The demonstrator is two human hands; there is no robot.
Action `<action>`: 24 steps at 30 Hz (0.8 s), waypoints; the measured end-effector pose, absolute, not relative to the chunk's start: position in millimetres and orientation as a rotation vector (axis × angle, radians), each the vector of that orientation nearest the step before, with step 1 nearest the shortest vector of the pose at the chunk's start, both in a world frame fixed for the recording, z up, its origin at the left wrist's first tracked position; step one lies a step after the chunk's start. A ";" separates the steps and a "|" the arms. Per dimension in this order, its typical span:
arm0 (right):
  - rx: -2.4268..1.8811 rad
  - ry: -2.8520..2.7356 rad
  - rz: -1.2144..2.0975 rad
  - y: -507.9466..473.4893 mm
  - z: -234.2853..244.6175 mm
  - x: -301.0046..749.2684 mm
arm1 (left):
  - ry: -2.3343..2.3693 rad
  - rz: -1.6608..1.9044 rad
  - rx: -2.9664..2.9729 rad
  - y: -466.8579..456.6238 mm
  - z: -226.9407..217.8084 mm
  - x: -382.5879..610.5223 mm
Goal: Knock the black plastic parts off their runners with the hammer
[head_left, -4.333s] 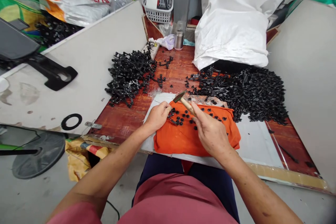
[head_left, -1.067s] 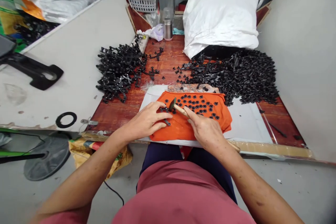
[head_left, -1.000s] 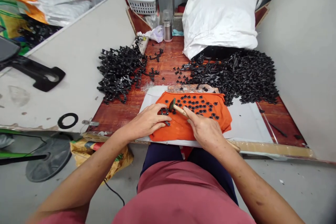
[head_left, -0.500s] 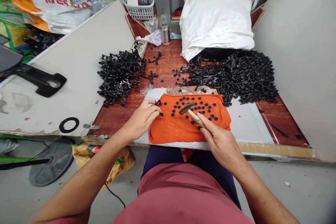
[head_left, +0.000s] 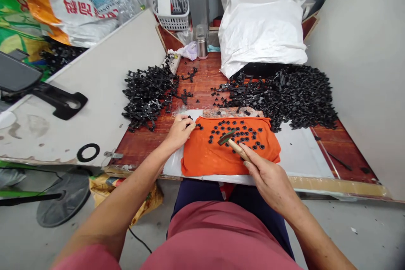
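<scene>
My right hand (head_left: 268, 177) is closed round the wooden handle of a small hammer (head_left: 227, 138), whose head hovers over the orange cloth (head_left: 205, 158). Several small black round parts (head_left: 242, 131) lie scattered on that cloth. My left hand (head_left: 180, 131) rests at the cloth's left edge, fingers pinched on a small black plastic piece (head_left: 190, 123).
A heap of black plastic frames (head_left: 147, 95) lies on the wooden table (head_left: 142, 143) to the left. A larger heap of black parts (head_left: 294, 97) spills from a white sack (head_left: 262, 21) at the right. Grey boards flank both sides. A basket (head_left: 172, 10) and a metal flask (head_left: 201, 46) stand at the back.
The hammer has lifted off the left part and moved right, toward the cloth's middle. My left hand has drawn back to the cloth's left edge with a black piece.
</scene>
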State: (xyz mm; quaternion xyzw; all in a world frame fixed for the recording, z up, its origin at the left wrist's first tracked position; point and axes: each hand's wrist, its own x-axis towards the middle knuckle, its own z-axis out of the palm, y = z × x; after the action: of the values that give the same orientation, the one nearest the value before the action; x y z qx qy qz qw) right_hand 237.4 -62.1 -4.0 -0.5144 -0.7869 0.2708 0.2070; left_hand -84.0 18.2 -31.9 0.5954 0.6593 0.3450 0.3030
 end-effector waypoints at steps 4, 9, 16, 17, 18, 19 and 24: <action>-1.420 -2.205 0.720 -61.8 -7.6 241.5 | 1.805 0.893 1.740 19.5 -34.3 -81.8; -1.431 -2.209 0.697 -58.4 -9.7 240.9 | 1.878 0.838 1.864 20.5 -32.0 -78.6; -1.446 -2.216 0.724 -58.6 -5.8 236.3 | 1.901 0.820 1.913 17.5 -35.9 -77.7; -1.452 -2.226 0.706 -57.7 -4.6 235.4 | 1.898 0.824 1.916 17.0 -37.0 -77.7; -1.463 -2.240 0.681 -55.9 -3.1 234.1 | 1.896 0.831 1.920 16.7 -38.2 -77.7; -1.481 -2.261 0.650 -53.0 -1.2 232.3 | 1.898 0.839 1.925 16.6 -39.4 -77.6; -1.610 -2.452 0.429 -24.2 15.0 212.6 | 1.950 0.853 1.921 19.5 -42.4 -78.1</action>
State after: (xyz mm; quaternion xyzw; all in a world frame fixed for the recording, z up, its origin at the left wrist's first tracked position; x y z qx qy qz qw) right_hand 212.6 -24.2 15.0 -0.5410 -0.8238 0.1443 0.0883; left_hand -78.1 19.5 -42.4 0.6637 0.6738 0.2946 0.1367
